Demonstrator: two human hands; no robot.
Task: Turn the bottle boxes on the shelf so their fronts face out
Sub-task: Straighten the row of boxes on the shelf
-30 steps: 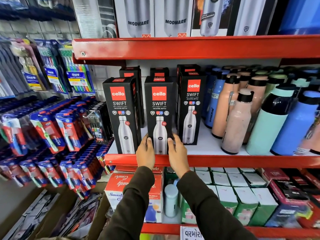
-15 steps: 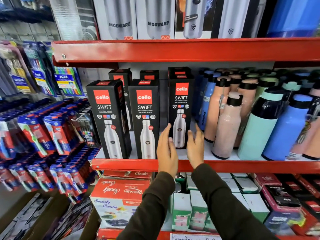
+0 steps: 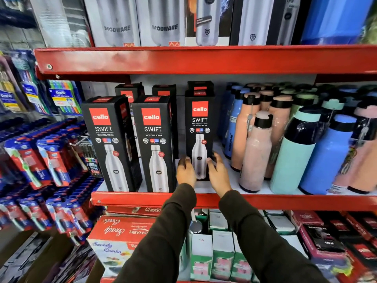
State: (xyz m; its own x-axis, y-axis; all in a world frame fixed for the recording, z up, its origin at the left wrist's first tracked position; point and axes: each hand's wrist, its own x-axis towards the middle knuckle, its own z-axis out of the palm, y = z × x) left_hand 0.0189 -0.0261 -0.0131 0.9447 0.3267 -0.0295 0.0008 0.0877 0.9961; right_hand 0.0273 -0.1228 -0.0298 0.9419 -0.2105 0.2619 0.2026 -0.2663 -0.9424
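Three black cello SWIFT bottle boxes stand on the red shelf [image 3: 265, 201] with their fronts facing out. The left box [image 3: 108, 139] and the middle box [image 3: 155, 144] sit at the shelf's front edge. The right box [image 3: 200, 123] stands farther back. My left hand [image 3: 185, 173] presses against its lower left side, and my right hand [image 3: 218, 174] wraps its lower right side. More black boxes [image 3: 128, 91] stand behind the front row, mostly hidden.
Loose pink, blue and mint bottles [image 3: 255, 152] crowd the shelf right of the boxes. Modware boxes [image 3: 163, 21] fill the shelf above. Toothbrush packs [image 3: 40, 160] hang at the left. Combo boxes [image 3: 122, 237] and small green cartons [image 3: 222, 256] fill the shelf below.
Both hands left the middle box, moved right and reached deeper, and now close on the base of the right box. The view shifted right.
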